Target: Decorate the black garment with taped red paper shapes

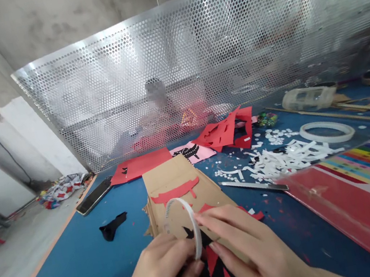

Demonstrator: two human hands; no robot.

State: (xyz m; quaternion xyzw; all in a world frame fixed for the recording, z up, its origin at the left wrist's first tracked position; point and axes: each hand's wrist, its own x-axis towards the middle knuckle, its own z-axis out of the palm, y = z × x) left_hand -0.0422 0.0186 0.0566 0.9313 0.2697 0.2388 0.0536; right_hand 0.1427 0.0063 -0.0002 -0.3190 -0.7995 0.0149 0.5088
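My left hand point(161, 267) is closed on a thin white roll of tape point(194, 227), which stands upright on its edge. My right hand point(250, 246) is just to the right, its fingers stretched out and the index fingertip touching or nearly touching the roll. Below both hands lie black and red cut paper pieces point(212, 260), partly covered by the fingers. Under them is a brown cardboard sheet point(169, 172), with a red paper cutout point(176, 191) shaped like a roof lying on it.
A craft knife point(252, 185) lies right of the cardboard, near white paper scraps point(282, 159) and another tape roll point(327, 131). Packaged coloured paper point(361, 203) covers the right side. A phone point(95, 196) and black scrap point(112, 226) lie left. Behind a perforated metal screen point(108, 90) sits a person.
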